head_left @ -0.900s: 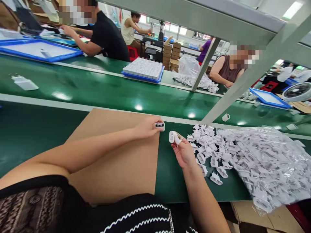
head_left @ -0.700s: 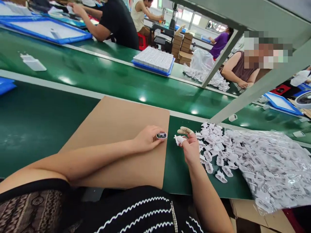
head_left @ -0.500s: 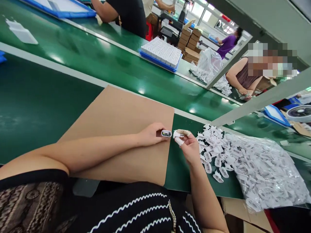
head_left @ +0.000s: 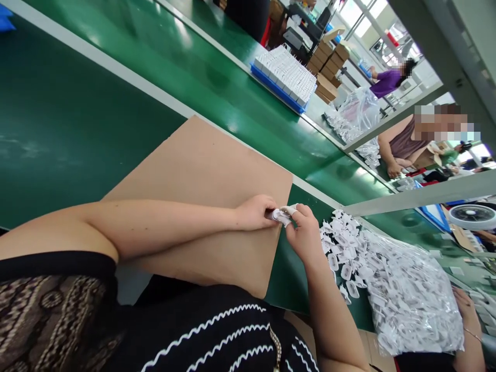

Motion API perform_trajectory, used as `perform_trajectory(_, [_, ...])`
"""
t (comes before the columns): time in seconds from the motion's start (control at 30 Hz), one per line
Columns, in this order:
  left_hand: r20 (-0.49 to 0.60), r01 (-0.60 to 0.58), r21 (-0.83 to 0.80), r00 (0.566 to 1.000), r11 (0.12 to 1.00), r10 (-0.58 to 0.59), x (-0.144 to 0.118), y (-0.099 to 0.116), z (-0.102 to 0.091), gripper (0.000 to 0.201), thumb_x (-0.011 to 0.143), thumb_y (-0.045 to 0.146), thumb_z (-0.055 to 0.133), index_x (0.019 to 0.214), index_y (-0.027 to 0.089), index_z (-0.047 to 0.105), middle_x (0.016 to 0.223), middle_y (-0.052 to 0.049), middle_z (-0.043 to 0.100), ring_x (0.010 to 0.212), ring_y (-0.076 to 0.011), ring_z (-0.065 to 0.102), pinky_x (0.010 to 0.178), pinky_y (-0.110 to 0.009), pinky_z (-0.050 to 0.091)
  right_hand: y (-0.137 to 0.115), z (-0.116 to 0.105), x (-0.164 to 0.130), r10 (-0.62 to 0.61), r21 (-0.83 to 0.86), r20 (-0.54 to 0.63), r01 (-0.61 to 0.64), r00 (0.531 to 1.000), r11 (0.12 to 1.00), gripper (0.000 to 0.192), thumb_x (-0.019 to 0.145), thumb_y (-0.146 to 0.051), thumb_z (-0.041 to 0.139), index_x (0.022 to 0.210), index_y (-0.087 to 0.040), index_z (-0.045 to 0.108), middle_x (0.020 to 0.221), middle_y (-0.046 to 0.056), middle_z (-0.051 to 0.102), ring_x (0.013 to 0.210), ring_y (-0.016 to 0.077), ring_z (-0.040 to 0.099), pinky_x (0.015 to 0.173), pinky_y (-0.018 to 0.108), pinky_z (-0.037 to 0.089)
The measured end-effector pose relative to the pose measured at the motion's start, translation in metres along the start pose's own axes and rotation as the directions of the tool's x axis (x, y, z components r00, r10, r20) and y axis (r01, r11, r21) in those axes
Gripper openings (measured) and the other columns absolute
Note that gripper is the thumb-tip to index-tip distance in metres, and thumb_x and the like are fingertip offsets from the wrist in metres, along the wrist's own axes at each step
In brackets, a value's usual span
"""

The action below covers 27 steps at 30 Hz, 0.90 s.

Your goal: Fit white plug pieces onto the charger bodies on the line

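Note:
My left hand [head_left: 258,212] is closed around a white charger housing, which it mostly hides; the housing's end faces right. My right hand [head_left: 306,230], with pale covers on its thumb and a fingertip, pinches a small white plug cap [head_left: 284,216] against that end. Cap and housing touch; whether the cap is fully seated I cannot tell. Both hands are above the right edge of a brown cardboard sheet [head_left: 217,175]. Just right of my right hand lies a loose heap of white plug caps [head_left: 346,245].
A clear plastic bag [head_left: 414,294] full of plug caps lies to the right, with another person's hand [head_left: 465,305] at its far side. Beyond the pale rail runs a green belt [head_left: 232,121]. Across it stands a blue tray [head_left: 279,93] of white chargers. A slanting metal post [head_left: 418,199] rises at the right.
My right hand has brought the plug cap left against the housing's open end; before, they were slightly apart. The view has tilted and shifted. Another person's hand now shows by the bag.

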State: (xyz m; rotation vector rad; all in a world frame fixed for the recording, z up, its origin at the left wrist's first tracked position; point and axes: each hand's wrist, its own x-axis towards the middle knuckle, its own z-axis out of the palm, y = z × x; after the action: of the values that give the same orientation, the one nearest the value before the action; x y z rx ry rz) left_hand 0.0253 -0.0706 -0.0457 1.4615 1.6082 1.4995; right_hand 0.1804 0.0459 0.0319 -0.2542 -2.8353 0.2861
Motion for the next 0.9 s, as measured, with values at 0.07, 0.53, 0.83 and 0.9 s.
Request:
perform_trajectory(0.07, [0.002,0.021,0.011,1.0,1.0,-0.021,0.0,0.001,-0.001,0.019,0.083,0.038,0.081,0.081,0.021,0.074,0.086,-0.004,0.068,0.086,-0.0233,0.064,0.081,-0.035,0.052,0.0,-0.002,0.0,-0.025,-0.002,0.02,0.025,0.999,1.0,0.027,0.085,-0.003,0.05,0.093,-0.021,0.069,0.09,0.007,0.058,0.088,0.0248,0.054,0.075,0.036,0.046])
perform_trajectory(0.53, [-0.003,0.037,-0.023,0.999,0.999,-0.037,-0.002,0.005,-0.002,0.021,0.084,0.041,0.079,0.081,0.021,0.074,0.088,-0.004,0.07,0.088,-0.0237,0.067,0.078,-0.034,0.053,-0.003,0.001,0.006,0.1,-0.031,0.068,-0.098,0.993,0.995,0.023,0.078,-0.003,0.051,0.073,-0.022,0.064,0.08,0.005,0.053,0.08,0.0217,0.052,0.066,0.032,0.041])
perform_trajectory(0.83, [0.031,0.123,0.074,0.992,0.99,-0.125,-0.004,0.008,-0.001,0.031,0.08,0.053,0.076,0.087,0.023,0.076,0.093,-0.005,0.073,0.089,-0.0266,0.069,0.082,-0.037,0.056,-0.007,0.034,-0.016,0.371,0.399,-0.06,-0.319,0.927,0.86,0.048,0.084,-0.01,0.057,0.129,-0.02,0.068,0.098,0.004,0.058,0.075,0.0164,0.055,0.07,0.027,0.049])
perform_trajectory(0.9, [0.102,0.162,0.079,0.98,0.984,-0.17,0.0,0.009,-0.004,0.034,0.078,0.055,0.076,0.091,0.024,0.077,0.097,-0.005,0.074,0.091,-0.0277,0.07,0.083,-0.038,0.057,0.0,0.035,-0.022,0.46,0.5,-0.073,-0.367,0.885,0.785,0.059,0.088,-0.017,0.063,0.146,-0.019,0.056,0.114,0.007,0.061,0.078,0.0154,0.058,0.075,0.029,0.053])
